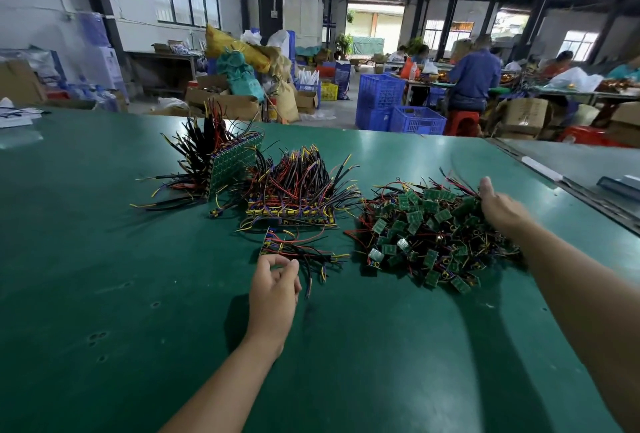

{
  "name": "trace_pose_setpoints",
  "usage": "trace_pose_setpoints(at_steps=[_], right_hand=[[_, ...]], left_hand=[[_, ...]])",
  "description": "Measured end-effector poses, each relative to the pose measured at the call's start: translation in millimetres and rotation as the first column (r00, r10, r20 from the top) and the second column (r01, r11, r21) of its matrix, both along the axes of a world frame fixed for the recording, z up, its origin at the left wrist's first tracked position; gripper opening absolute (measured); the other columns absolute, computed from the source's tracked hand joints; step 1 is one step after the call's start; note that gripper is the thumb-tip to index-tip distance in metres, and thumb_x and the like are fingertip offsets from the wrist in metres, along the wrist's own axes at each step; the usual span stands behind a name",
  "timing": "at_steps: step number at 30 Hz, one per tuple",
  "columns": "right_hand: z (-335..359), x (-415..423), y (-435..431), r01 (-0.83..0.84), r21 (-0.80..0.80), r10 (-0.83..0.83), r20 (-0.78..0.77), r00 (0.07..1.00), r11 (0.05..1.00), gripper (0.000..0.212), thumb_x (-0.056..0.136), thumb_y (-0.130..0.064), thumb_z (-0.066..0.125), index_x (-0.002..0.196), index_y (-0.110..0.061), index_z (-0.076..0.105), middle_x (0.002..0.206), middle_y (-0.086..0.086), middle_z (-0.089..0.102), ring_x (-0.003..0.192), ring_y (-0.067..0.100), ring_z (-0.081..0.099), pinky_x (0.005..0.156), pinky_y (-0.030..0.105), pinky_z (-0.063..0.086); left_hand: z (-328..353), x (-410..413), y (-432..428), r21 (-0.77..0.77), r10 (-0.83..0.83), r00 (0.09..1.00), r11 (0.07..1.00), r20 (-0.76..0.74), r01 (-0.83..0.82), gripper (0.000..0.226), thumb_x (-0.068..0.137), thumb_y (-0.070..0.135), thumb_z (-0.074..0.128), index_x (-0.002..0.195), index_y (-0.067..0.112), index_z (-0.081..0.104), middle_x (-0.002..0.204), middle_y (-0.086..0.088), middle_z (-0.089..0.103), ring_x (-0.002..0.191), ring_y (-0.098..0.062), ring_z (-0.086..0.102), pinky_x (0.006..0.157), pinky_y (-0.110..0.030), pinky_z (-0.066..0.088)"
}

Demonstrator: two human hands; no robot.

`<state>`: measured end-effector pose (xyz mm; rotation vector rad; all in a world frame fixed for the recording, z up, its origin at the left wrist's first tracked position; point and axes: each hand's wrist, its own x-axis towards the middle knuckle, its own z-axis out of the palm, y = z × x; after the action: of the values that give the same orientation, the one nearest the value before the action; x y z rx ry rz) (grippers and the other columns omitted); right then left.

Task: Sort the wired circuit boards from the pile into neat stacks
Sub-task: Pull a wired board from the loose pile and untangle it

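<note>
We work at a green table [138, 294]. On its right lies the loose pile [429, 235] of wired circuit boards. The flat stack [294, 193] sits mid-table, with the upright stack [221, 162] just left of it. A small row [294, 247] lies nearest us. Our right hand [498, 204] digs into the pile's far edge, thumb out and fingers hidden, so we cannot tell its grip. Our left hand [273, 290] curls at the small row's near end; we cannot tell whether it holds it.

Left hand [273, 289] curls loosely; right hand [498, 207] stretches forward.
</note>
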<state>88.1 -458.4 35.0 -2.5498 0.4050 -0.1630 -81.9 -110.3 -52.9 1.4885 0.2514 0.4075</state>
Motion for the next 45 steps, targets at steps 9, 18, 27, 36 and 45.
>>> trace_pose_setpoints(at_steps=[9,18,27,36,45], right_hand=[[-5,-15,9,0.143,-0.062,-0.116,0.316,0.942,0.988,0.082,0.098,-0.061,0.001,0.115,-0.004,0.058,0.127,0.027,0.056,0.120,0.037,0.050,0.108,0.057,0.032],[-37,-61,108,-0.073,-0.448,0.352,0.581,0.734,0.891,0.054,0.100,-0.042,0.033,0.139,-0.009,0.049,0.151,0.008,0.042,0.145,0.024,0.029,0.121,0.041,0.004],[-89,-115,189,-0.490,-0.349,0.598,0.370,0.711,0.799,0.049,0.102,-0.044,0.039,0.143,-0.020,0.047,0.155,-0.003,0.036,0.149,0.013,0.018,0.120,0.037,-0.002],[-111,-125,199,-0.547,-0.356,0.610,0.087,0.788,0.758,0.045,0.101,-0.046,0.036,0.138,-0.023,0.048,0.147,0.000,0.041,0.139,0.021,0.034,0.119,0.049,0.003],[-94,-140,183,-0.585,0.001,0.519,0.461,0.720,0.811,0.013,0.087,-0.008,0.070,0.092,-0.017,0.080,0.095,-0.009,0.072,0.084,0.001,0.065,0.082,0.004,0.043]], left_hand=[[1,-2,1,-0.019,-0.004,1.000,1.000,0.004,0.004,0.007,0.097,0.018,0.051,0.091,0.014,0.048,0.052,0.008,0.049,0.046,-0.008,0.037,0.048,-0.027,0.033],[-1,0,2,-0.012,-0.014,1.000,1.000,0.003,0.014,0.008,0.097,0.016,0.051,0.090,0.014,0.049,0.050,0.009,0.049,0.044,-0.005,0.037,0.044,-0.021,0.034],[-4,2,1,0.024,-0.005,1.000,1.000,0.002,0.005,0.008,0.096,0.014,0.053,0.089,0.013,0.050,0.050,0.007,0.050,0.044,-0.007,0.038,0.047,-0.027,0.034],[-6,2,-2,0.124,-0.006,1.000,0.992,-0.016,0.008,0.011,0.093,0.009,0.056,0.083,0.008,0.051,0.058,-0.002,0.052,0.049,-0.016,0.042,0.053,-0.033,0.037],[-7,-3,11,0.332,0.234,0.969,0.910,0.083,-0.248,0.025,0.085,0.000,0.058,0.101,0.018,0.049,0.099,-0.001,0.053,0.090,-0.020,0.052,0.075,-0.030,0.041]])
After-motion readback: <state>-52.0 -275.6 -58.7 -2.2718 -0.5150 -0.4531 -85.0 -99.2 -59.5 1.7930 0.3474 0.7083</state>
